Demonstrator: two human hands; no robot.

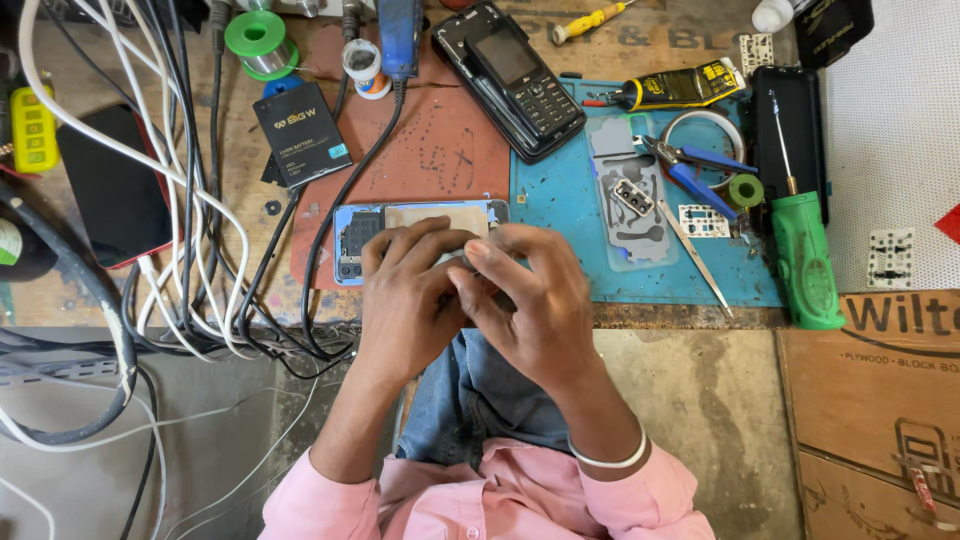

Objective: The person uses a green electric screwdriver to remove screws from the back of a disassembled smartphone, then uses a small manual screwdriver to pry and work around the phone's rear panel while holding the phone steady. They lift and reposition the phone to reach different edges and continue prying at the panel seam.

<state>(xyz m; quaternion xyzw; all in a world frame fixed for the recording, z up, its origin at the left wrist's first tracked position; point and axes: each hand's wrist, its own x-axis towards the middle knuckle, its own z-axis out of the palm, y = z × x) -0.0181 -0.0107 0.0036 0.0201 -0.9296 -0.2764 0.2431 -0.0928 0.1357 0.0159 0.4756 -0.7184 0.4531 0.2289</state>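
Both hands meet over the opened smartphone [420, 235]: the left hand [405, 300] steadies it, while the right hand [535, 300] has its fingers [480, 255] pinched on a small part there. This looks like mid-repair inner work. Tweezers [695, 255] lie right of the phone, on the blue mat [560, 200].

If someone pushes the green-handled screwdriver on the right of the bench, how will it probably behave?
The green-handled screwdriver has a round, thick handle, so it may roll sideways if nudged. Its thin shaft rests on the black case, which might stop it partly. The ridged handle probably gives a firm, non-slippery grip, and it looks stiff and handle-heavy.
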